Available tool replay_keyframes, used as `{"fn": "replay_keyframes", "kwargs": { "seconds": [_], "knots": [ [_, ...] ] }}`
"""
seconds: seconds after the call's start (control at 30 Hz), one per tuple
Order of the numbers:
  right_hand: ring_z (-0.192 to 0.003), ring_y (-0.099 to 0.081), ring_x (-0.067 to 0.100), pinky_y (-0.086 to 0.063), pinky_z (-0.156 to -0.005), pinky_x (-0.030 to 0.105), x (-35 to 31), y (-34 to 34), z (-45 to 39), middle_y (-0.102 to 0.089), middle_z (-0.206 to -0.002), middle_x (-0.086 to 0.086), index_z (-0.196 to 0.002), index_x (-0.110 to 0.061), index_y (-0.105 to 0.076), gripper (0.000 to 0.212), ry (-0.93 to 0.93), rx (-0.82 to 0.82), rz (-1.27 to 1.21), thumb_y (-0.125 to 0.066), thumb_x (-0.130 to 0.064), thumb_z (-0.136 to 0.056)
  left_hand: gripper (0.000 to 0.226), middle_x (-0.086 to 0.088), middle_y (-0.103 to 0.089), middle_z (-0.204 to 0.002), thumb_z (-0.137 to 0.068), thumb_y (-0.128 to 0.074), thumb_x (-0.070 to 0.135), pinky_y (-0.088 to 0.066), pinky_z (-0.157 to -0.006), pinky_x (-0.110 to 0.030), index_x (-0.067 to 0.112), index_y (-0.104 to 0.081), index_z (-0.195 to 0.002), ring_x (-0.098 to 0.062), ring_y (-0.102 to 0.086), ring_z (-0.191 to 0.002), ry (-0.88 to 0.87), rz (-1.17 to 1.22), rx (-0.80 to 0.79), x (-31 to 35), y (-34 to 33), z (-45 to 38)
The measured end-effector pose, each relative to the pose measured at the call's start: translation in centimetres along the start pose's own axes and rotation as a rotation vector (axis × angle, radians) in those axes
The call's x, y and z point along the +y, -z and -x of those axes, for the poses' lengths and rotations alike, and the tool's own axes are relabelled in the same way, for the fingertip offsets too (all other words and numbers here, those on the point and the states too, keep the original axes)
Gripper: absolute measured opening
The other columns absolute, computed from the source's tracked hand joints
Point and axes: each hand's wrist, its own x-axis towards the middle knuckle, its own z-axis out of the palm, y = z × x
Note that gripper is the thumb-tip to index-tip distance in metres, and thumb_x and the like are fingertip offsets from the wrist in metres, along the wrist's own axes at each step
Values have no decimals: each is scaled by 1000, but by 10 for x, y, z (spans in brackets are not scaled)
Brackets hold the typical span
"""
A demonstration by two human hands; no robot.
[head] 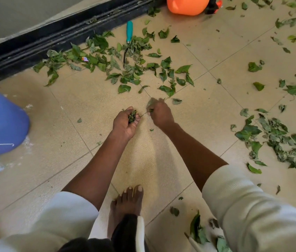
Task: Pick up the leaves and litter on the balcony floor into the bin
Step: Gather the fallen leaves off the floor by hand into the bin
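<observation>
Green leaves (129,70) lie scattered over the tan tiled floor (82,106), thickest along the black door track and in a pile at the right (278,140). My left hand (124,122) is cupped around a small clump of leaves (132,116). Just to its right, my right hand (160,113) pinches a leaf (150,103) low over the floor. A blue bin (0,122) stands at the left edge, only partly in view.
A teal-handled tool (129,31) lies among the leaves near the black door track (52,39). An orange container (187,5) stands at the top. A small coloured wrapper (85,59) sits in the leaves. My bare foot (127,204) is below my hands.
</observation>
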Motion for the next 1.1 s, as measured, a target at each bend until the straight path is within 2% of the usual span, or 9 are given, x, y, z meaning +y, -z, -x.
{"fn": "replay_keyframes", "kwargs": {
  "seconds": [0.17,0.33,0.43,0.53,0.6,0.67,0.83,1.0,1.1],
  "knots": [
    [-96,-65,31,-51,-76,35,11,-2,29,-69,-105,13,-110,-7,-69,34,253,134,172,-47,6,-88,14,-14,-48,-98,-99,-47,-1,-50,-58,-19,2,-56,-108,-16,-51,-68,6,4,7,0,-1,-2],
    [-93,-59,34,-51,-70,41,6,12,21,-66,-101,18,-133,-8,-55,51,299,99,262,-45,12,-86,12,-14,-49,-98,-99,-47,0,-51,-56,-19,2,-56,-106,-17,-52,-70,0,-2,11,-1,-1,-1],
    [-88,-62,27,-49,-70,34,2,20,13,-68,-98,16,-115,-7,-69,36,116,5,176,-51,8,-86,14,-14,-49,-98,-99,-47,0,-51,-56,-19,2,-55,-110,-17,-52,-71,-4,-5,10,-2,-1,0],
    [-82,-67,19,-55,-73,32,-4,25,17,-73,-91,9,-94,-9,-77,21,2,-132,-97,-66,4,-81,18,-14,-48,-99,-99,-46,-1,-50,-58,-20,1,-54,-114,-17,-51,-71,-3,5,5,-1,0,1],
    [-83,-67,18,-57,-77,36,-4,18,33,-71,-92,6,-90,-9,-76,16,56,-225,-123,-73,1,-78,19,-13,-48,-98,-99,-45,-1,-49,-59,-19,2,-54,-115,-16,-50,-70,-4,19,13,0,2,2],
    [-89,-63,20,-55,-79,38,-1,9,55,-66,-100,7,-98,-9,-72,21,128,-288,30,-67,2,-81,17,-13,-48,-96,-99,-44,-1,-49,-58,-19,2,-55,-112,-16,-50,-69,-3,24,17,0,2,4],
    [-100,-55,27,-48,-78,39,10,10,75,-62,-108,12,-112,-4,-66,33,335,-205,235,-47,8,-88,17,-14,-49,-101,-98,-48,-2,-50,-58,-20,0,-55,-113,-18,-51,-70,-1,26,17,2,2,5],
    [-88,-65,25,-51,-79,31,31,34,49,-72,-95,11,-91,-8,-72,34,-135,168,-220,-51,14,-76,22,-14,-49,-102,-99,-47,-1,-51,-58,-20,1,-55,-119,-18,-52,-72,6,14,12,-2,-1,2],
    [-92,-63,19,-49,-82,25,38,58,16,-72,-103,10,-103,-5,-73,31,-242,270,-282,-55,11,-82,24,-14,-49,-102,-98,-48,-1,-52,-62,-21,0,-56,-121,-19,-52,-75,9,2,6,-1,-6,1]
  ]
}}
